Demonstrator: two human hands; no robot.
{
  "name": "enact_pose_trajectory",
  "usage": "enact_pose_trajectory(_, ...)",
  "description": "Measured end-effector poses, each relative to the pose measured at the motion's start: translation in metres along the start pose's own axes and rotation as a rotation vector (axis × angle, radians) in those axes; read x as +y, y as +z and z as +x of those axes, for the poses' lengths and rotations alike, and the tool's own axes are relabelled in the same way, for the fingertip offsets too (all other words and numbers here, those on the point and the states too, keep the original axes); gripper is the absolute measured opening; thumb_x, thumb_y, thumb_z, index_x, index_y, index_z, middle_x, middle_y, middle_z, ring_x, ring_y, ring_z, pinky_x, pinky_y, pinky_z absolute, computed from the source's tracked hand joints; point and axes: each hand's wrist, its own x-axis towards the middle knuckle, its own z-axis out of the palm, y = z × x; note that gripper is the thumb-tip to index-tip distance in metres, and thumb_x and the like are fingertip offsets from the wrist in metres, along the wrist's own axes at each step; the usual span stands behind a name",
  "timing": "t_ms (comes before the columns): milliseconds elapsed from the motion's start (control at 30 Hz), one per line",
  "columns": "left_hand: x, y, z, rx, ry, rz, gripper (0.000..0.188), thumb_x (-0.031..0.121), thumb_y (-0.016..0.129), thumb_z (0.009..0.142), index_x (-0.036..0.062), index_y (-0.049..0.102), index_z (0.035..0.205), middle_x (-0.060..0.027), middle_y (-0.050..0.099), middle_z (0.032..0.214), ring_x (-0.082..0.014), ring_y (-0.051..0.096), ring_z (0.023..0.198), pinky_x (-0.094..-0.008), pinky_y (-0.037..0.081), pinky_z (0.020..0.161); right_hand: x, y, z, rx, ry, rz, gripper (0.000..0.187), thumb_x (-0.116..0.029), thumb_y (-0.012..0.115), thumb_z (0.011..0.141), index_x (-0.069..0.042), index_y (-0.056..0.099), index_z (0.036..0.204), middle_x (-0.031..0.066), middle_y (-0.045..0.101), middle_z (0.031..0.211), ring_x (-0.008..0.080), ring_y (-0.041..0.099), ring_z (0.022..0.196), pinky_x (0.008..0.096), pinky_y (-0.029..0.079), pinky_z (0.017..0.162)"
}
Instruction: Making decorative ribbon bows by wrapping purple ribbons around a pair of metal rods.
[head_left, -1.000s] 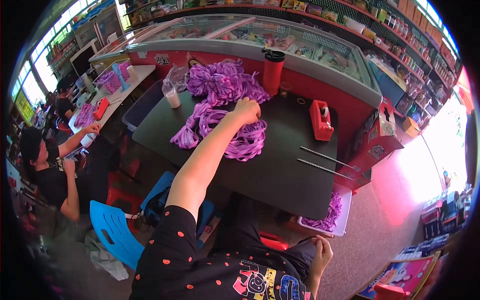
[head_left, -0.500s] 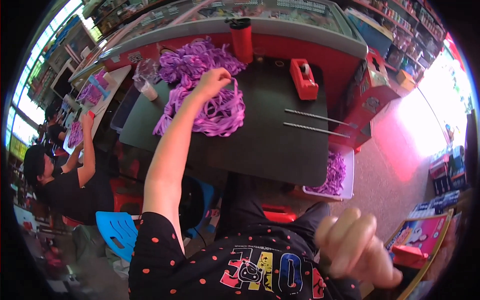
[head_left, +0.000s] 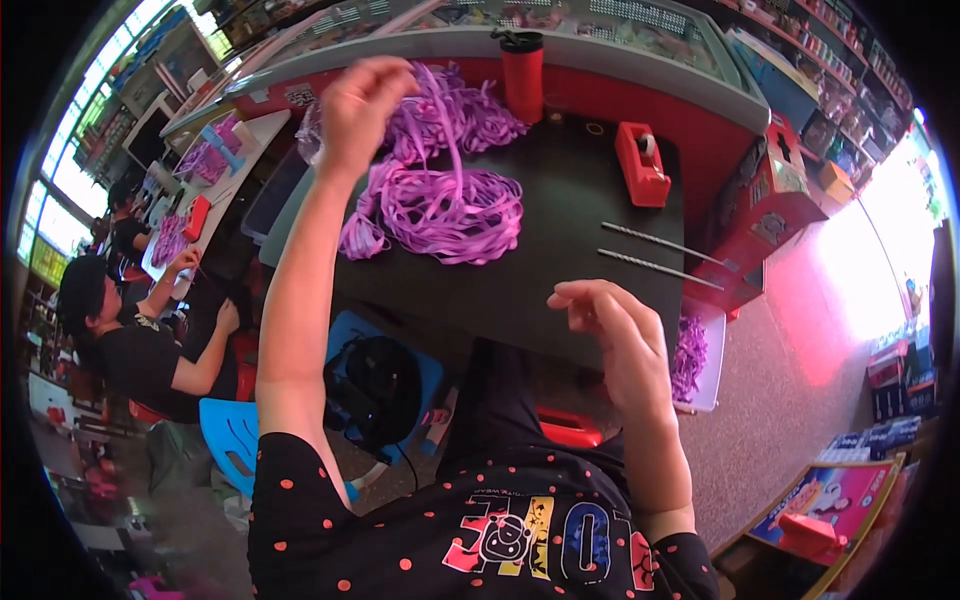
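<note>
On the black table, just right of the left hand, a purple pile is heaped; below and right of that grip, a loose coil is spread. Nothing is held by the right hand, its fingers curled and parted. From the coil a strand is stretched nearly upright to the nearer left fingertips, seemingly pinched together on it; flat, narrow, pale purple.
</note>
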Motion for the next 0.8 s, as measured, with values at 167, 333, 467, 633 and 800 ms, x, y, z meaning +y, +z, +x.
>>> enact_pose_trajectory(167, 0.054, -0.011, 0.019, 0.079, 0.199, -0.244, 0.015, 0.008, 0.063, 0.087, 0.0028, 0.064, 0.101, -0.0028, 0.066, 0.084, -0.0096, 0.063, 0.072, -0.0203, 0.049, 0.066, 0.025, -0.005, 0.015, 0.145, -0.034, -0.077, 0.022, -0.010, 0.047, 0.094, 0.003, 0.063, 0.102, 0.0046, 0.064, 0.091, 0.0071, 0.051, 0.080, 0.0208, 0.042, 0.077)
enact_pose_trajectory(333, 0.107, -0.004, 0.025, 0.089, 0.284, -0.329, 0.019, 0.002, 0.058, 0.089, -0.0004, 0.060, 0.108, -0.0094, 0.065, 0.092, -0.0099, 0.058, 0.070, -0.0235, 0.049, 0.069, -0.001, -0.011, 0.021, 0.213, -0.282, -0.122, 0.019, -0.004, 0.048, 0.092, 0.004, 0.063, 0.100, 0.0046, 0.065, 0.094, 0.0073, 0.056, 0.084, 0.0196, 0.042, 0.076)
enact_pose_trajectory(467, 0.121, -0.010, 0.022, -0.079, 0.221, -0.454, 0.019, 0.004, 0.058, 0.089, 0.0000, 0.061, 0.107, -0.0095, 0.065, 0.089, -0.0052, 0.046, 0.060, -0.0215, 0.044, 0.062, -0.001, -0.026, 0.016, 0.253, -0.233, -0.252, 0.018, -0.004, 0.050, 0.091, 0.002, 0.063, 0.103, 0.0045, 0.065, 0.093, 0.0075, 0.057, 0.082, 0.0203, 0.044, 0.076)
enact_pose_trajectory(633, 0.126, 0.005, -0.005, -0.708, -0.045, -0.226, 0.014, 0.000, 0.062, 0.085, 0.0009, 0.065, 0.098, -0.0044, 0.064, 0.082, -0.0039, 0.054, 0.066, -0.0166, 0.044, 0.059, 0.035, -0.046, 0.020, 0.233, -0.108, -0.276, 0.020, -0.005, 0.055, 0.089, 0.000, 0.063, 0.106, 0.0054, 0.067, 0.092, 0.0089, 0.060, 0.081, 0.0217, 0.047, 0.075)
enact_pose_trajectory(800, 0.134, 0.039, -0.024, -0.814, -0.217, -0.208, 0.013, -0.003, 0.066, 0.080, -0.0004, 0.067, 0.093, -0.0028, 0.066, 0.083, -0.0056, 0.060, 0.077, -0.0173, 0.048, 0.067, 0.054, -0.049, 0.021, 0.210, -0.077, -0.332, 0.021, -0.004, 0.051, 0.091, 0.003, 0.061, 0.108, 0.0061, 0.065, 0.094, 0.0094, 0.058, 0.084, 0.0220, 0.046, 0.078)
